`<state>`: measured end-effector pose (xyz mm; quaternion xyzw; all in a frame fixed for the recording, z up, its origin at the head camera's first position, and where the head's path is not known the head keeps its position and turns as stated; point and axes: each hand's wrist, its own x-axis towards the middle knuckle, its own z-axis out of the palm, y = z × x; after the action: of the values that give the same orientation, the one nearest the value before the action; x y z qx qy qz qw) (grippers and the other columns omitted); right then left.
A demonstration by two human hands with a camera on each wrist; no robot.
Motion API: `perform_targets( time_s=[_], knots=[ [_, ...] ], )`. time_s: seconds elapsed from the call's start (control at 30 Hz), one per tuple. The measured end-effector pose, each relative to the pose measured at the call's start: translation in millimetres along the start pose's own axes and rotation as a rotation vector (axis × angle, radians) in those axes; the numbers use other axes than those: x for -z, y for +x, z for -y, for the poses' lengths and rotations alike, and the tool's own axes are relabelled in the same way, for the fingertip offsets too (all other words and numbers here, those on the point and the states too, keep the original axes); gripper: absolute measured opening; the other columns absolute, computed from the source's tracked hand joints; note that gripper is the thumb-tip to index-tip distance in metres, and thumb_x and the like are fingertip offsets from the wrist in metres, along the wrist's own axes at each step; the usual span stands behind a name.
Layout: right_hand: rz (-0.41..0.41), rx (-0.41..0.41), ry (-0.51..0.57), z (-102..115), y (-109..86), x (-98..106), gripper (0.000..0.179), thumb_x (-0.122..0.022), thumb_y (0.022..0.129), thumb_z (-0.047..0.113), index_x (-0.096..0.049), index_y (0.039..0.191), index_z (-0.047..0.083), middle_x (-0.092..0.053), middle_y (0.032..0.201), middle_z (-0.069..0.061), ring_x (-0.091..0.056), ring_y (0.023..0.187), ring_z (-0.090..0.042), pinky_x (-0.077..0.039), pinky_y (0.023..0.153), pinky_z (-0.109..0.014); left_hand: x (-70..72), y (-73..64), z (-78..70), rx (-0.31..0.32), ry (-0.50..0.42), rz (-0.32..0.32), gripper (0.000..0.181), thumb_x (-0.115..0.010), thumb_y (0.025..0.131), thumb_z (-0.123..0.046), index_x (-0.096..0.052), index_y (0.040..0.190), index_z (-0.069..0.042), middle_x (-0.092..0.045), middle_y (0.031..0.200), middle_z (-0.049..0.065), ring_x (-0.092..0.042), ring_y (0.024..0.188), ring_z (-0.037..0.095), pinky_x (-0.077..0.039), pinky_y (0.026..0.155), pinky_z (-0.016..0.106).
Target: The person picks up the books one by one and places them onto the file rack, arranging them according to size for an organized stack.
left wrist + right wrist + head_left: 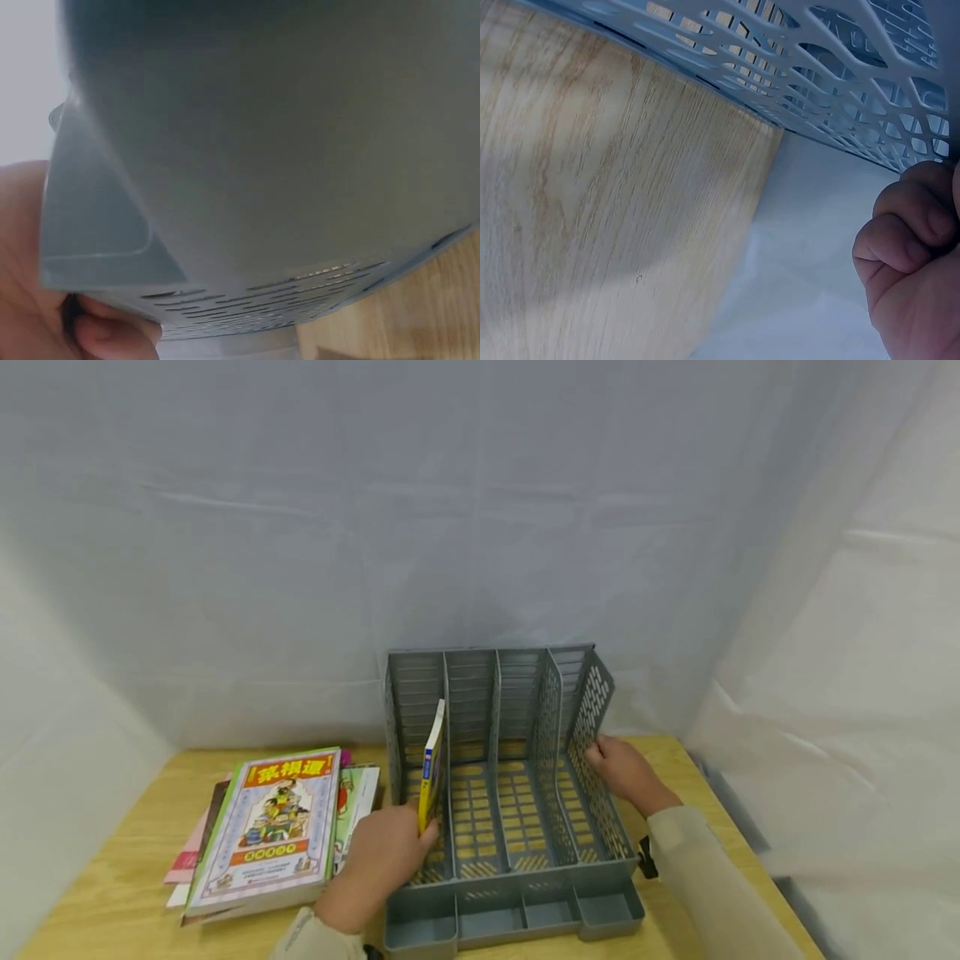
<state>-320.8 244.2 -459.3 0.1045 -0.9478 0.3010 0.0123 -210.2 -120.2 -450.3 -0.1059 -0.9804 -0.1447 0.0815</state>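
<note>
A grey plastic file organizer (480,887) with upright dividers stands on the table. My left hand (382,853) grips a thin book (431,764) with a yellow and blue spine, held upright within the leftmost compartment. Whether the book touches the organizer's floor is hidden. On the other side, my right hand (626,772) holds the perforated right side wall (594,714), its fingers curled at the edge. The right wrist view shows those curled fingers (900,240) beside the lattice wall. In the left wrist view, the organizer's grey side (262,150) covers most of the picture.
Left of the organizer lies a stack of books (273,827), a colourful comic-style cover on top. Small open trays (551,914) run along the organizer's front. The wooden table (105,893) ends near a white sheet wall (480,527) behind and at both sides.
</note>
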Motion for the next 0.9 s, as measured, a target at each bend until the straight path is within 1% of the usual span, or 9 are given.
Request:
perform_targets(
  time_s=[0.17, 0.3, 0.37, 0.43, 0.5, 0.57, 0.63, 0.77, 0.9],
  knots=[
    [0.004, -0.025, 0.025, -1.0, 0.2, -0.9, 0.031, -0.037, 0.108, 0.022, -0.034, 0.079, 0.013, -0.035, 0.068, -0.004, -0.026, 0.059, -0.018, -0.027, 0.061, -0.034, 3.1, -1.7, 0.3, -0.008, 0.008, 0.018, 0.04, -0.073, 0.091, -0.042, -0.053, 0.068, -0.015, -0.046, 0.053, -0.001, -0.042, 0.044, 0.018, -0.036, 0.041, 0.036],
    [0.007, -0.03, 0.037, -3.0, -1.0, 1.0, 0.031, -0.036, 0.108, 0.022, -0.034, 0.078, 0.012, -0.035, 0.068, -0.004, -0.024, 0.059, -0.018, -0.027, 0.06, -0.035, 5.6, 1.0, -3.5, 0.04, -0.081, 0.047, 0.041, -0.073, 0.089, -0.051, -0.054, 0.074, -0.018, -0.047, 0.056, -0.004, -0.041, 0.045, 0.014, -0.032, 0.042, 0.032],
    [0.007, -0.03, 0.035, -3.7, -0.6, 1.6, 0.031, -0.036, 0.108, 0.022, -0.034, 0.078, 0.012, -0.035, 0.067, -0.004, -0.024, 0.058, -0.018, -0.027, 0.06, -0.035, 8.5, 2.6, -6.4, 0.07, -0.142, 0.033, 0.039, -0.071, 0.09, -0.051, -0.053, 0.079, -0.019, -0.047, 0.056, -0.004, -0.04, 0.046, 0.014, -0.03, 0.042, 0.03],
    [0.009, -0.034, 0.037, -4.3, 0.3, 1.5, 0.031, -0.036, 0.108, 0.022, -0.034, 0.079, 0.012, -0.035, 0.068, -0.003, -0.025, 0.058, -0.018, -0.027, 0.06, -0.035, 13.4, 3.1, -9.6, 0.093, -0.198, 0.003, 0.036, -0.07, 0.09, -0.049, -0.057, 0.09, -0.015, -0.047, 0.056, -0.004, -0.039, 0.045, 0.013, -0.03, 0.041, 0.03],
    [0.009, -0.037, 0.036, -4.6, 1.1, 1.3, 0.03, -0.036, 0.107, 0.022, -0.034, 0.079, 0.012, -0.035, 0.068, -0.003, -0.025, 0.058, -0.018, -0.027, 0.06, -0.035, 19.3, 2.7, -13.0, 0.107, -0.243, -0.009, 0.04, -0.068, 0.091, -0.045, -0.061, 0.11, -0.011, -0.047, 0.054, -0.003, -0.039, 0.042, 0.013, -0.029, 0.04, 0.03],
    [0.009, -0.041, 0.039, -4.8, 1.8, 0.8, 0.03, -0.036, 0.107, 0.023, -0.034, 0.079, 0.012, -0.035, 0.068, -0.003, -0.025, 0.058, -0.018, -0.028, 0.06, -0.035, 25.9, 1.8, -15.8, 0.11, -0.273, 0.006, 0.051, -0.066, 0.093, -0.041, -0.057, 0.132, -0.009, -0.047, 0.051, -0.003, -0.037, 0.04, 0.013, -0.028, 0.039, 0.029],
    [0.009, -0.044, 0.043, -4.6, 2.2, 0.4, 0.03, -0.037, 0.107, 0.022, -0.034, 0.078, 0.012, -0.035, 0.067, -0.003, -0.025, 0.058, -0.018, -0.027, 0.06, -0.035, 31.9, 1.0, -17.9, 0.095, -0.286, 0.035, 0.058, -0.063, 0.096, -0.034, -0.051, 0.146, -0.008, -0.047, 0.05, -0.004, -0.035, 0.039, 0.012, -0.027, 0.038, 0.029],
    [-0.001, -0.042, 0.045, -4.3, 3.0, -0.5, 0.031, -0.038, 0.107, 0.021, -0.034, 0.078, 0.012, -0.034, 0.066, -0.003, -0.025, 0.058, -0.018, -0.027, 0.06, -0.035, 39.4, 0.5, -20.0, 0.063, -0.295, 0.034, 0.052, -0.056, 0.099, -0.022, -0.049, 0.147, -0.002, -0.046, 0.051, -0.003, -0.033, 0.04, 0.011, -0.027, 0.038, 0.028],
    [0.004, -0.041, 0.048, -3.1, 3.1, -1.8, 0.03, -0.038, 0.106, 0.022, -0.035, 0.078, 0.013, -0.035, 0.067, -0.003, -0.026, 0.058, -0.018, -0.028, 0.06, -0.034, 40.4, 2.2, -20.7, 0.087, -0.286, -0.047, 0.056, -0.052, 0.102, -0.021, -0.042, 0.154, 0.0, -0.043, 0.051, -0.002, -0.031, 0.04, 0.011, -0.026, 0.039, 0.027]
  ],
)
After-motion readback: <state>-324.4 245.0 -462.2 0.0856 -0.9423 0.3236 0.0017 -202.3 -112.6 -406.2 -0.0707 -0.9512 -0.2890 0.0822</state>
